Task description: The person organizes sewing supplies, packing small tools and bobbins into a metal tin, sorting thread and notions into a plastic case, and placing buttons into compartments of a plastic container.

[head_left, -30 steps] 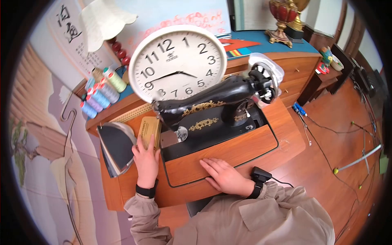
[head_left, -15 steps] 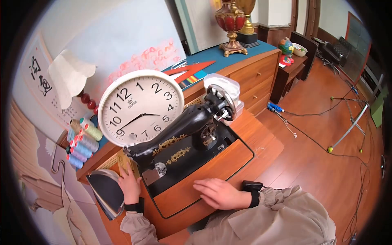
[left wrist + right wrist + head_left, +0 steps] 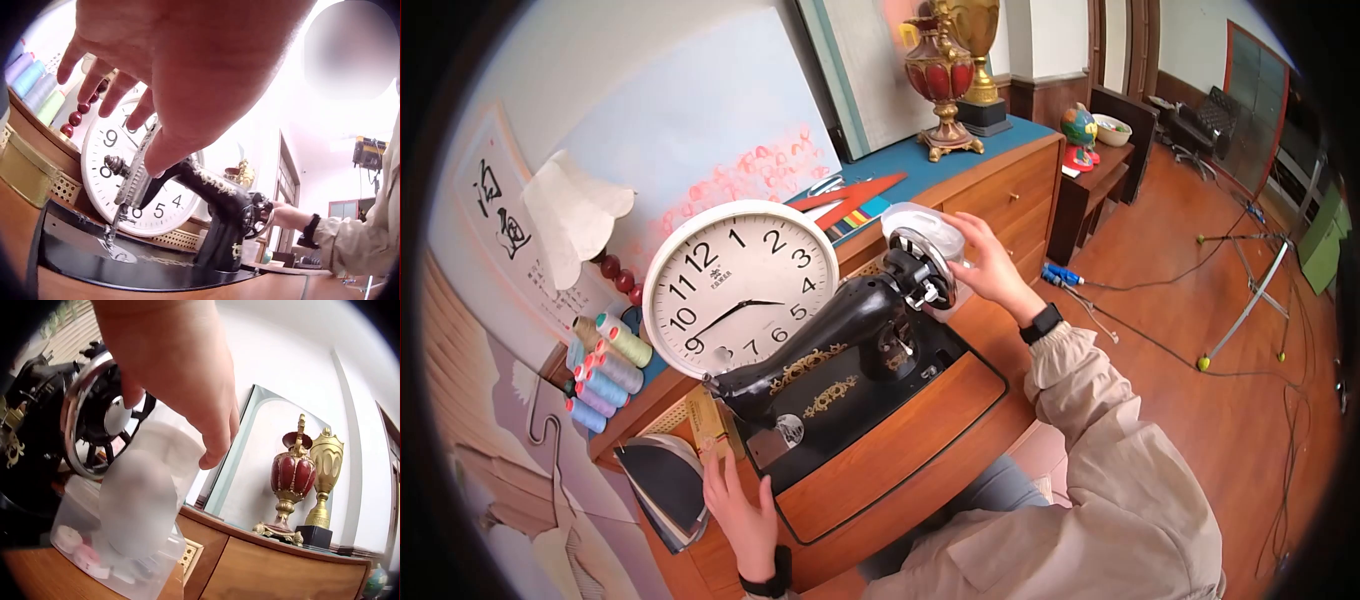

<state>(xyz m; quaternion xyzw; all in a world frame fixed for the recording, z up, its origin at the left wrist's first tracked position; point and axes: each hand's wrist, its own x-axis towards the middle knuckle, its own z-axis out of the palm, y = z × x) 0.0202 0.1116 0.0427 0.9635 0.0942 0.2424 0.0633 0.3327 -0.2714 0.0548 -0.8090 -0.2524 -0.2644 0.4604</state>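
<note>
A black sewing machine with gold ornament stands in the wooden table. My right hand is at its handwheel and a clear plastic box behind. In the right wrist view the thumb overlaps the wheel, while the other fingers extend over the box, which contains small rolls. Left of the machine, my left hand has its fingers spread and grips nothing. Beyond its fingertips lies a yellow box, and a dark-covered stack of sheets is to its left.
A large round clock leans behind the machine. Thread spools stand at the left back, near a white lamp. On the blue-topped cabinet are set squares, a red-and-gold urn and a gold trophy. Cables cross the floor.
My right hand has left the wooden panel and moved up and away to the handwheel and plastic box. My left hand has drawn back from the yellow box. The head view has turned right.
</note>
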